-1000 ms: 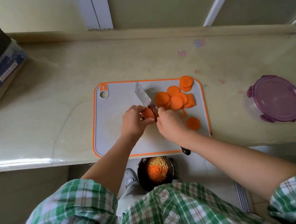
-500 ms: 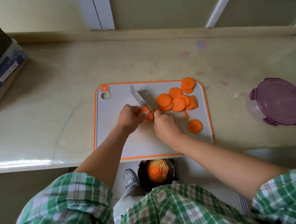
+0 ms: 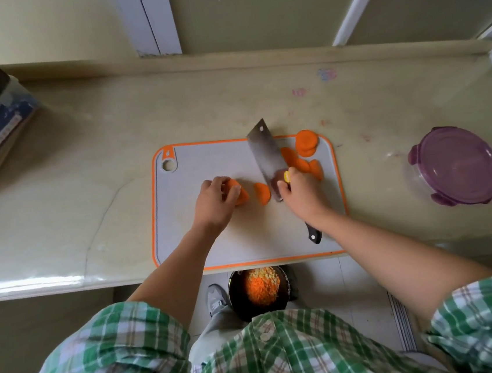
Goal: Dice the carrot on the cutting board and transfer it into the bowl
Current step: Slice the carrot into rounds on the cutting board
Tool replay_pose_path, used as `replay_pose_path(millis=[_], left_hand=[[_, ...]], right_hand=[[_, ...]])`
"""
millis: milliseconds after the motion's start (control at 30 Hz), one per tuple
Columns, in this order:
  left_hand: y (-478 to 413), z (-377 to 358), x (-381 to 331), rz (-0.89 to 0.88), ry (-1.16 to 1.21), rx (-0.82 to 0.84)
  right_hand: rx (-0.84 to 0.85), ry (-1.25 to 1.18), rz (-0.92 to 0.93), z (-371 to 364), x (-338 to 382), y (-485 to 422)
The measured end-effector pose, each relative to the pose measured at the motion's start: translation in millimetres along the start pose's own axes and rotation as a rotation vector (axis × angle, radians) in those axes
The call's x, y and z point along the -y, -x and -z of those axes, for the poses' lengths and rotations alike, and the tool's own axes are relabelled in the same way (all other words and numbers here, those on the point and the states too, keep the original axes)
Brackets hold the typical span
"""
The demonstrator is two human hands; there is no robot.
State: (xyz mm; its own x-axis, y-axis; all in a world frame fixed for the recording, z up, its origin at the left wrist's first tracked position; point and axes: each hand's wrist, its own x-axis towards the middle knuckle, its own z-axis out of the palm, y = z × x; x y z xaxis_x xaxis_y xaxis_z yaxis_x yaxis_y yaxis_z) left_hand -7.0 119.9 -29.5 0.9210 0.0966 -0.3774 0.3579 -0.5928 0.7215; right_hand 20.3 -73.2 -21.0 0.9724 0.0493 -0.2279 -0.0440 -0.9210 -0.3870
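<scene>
Head view: the left hand [image 3: 214,203] curls its fingers over a carrot piece [image 3: 240,195] on the cutting board [image 3: 215,250]. The right hand [image 3: 303,197] grips the cleaver [image 3: 266,157], whose flat side shows. A loose slice [image 3: 262,193] lies between the two hands, and other slices [image 3: 303,156] sit behind the blade. The bowl [image 3: 234,297] of diced carrot stands below the table [image 3: 98,147] edge.

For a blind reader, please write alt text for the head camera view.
A person's right hand holds a steel cleaver over a grey, orange-edged cutting board while the left hand grips an orange carrot piece; round carrot slices lie beside the blade.
</scene>
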Motion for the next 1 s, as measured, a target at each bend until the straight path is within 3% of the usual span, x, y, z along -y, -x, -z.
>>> replay_pose_path(millis=[200,400,467,667,867,1000], left_hand=[[6.6,-3.0,-0.6,-0.044,-0.151,0.033],[12.5,-9.9,-9.3,0.059,0.048,-0.105],[14.5,-9.6,-9.7,0.071,0.070,-0.115],[23.2,-3.9,-3.6,0.140,0.198,-0.124],[27.6,-5.8,-8.4,0.132,0.174,-0.085],[26.6,-9.0,-12.4,0.134,0.127,-0.069]], right_hand=[[-0.021,-0.235,0.076,24.3,-4.5,3.3],[0.073,-0.072,0.287,42.6,13.2,19.8],[0.106,-0.096,0.259,39.8,16.5,23.8],[0.377,-0.501,-0.095,20.6,4.3,30.6],[0.148,-0.637,-0.224,28.5,-27.4,30.3],[0.148,-0.695,-0.155,46.6,-21.9,34.6]])
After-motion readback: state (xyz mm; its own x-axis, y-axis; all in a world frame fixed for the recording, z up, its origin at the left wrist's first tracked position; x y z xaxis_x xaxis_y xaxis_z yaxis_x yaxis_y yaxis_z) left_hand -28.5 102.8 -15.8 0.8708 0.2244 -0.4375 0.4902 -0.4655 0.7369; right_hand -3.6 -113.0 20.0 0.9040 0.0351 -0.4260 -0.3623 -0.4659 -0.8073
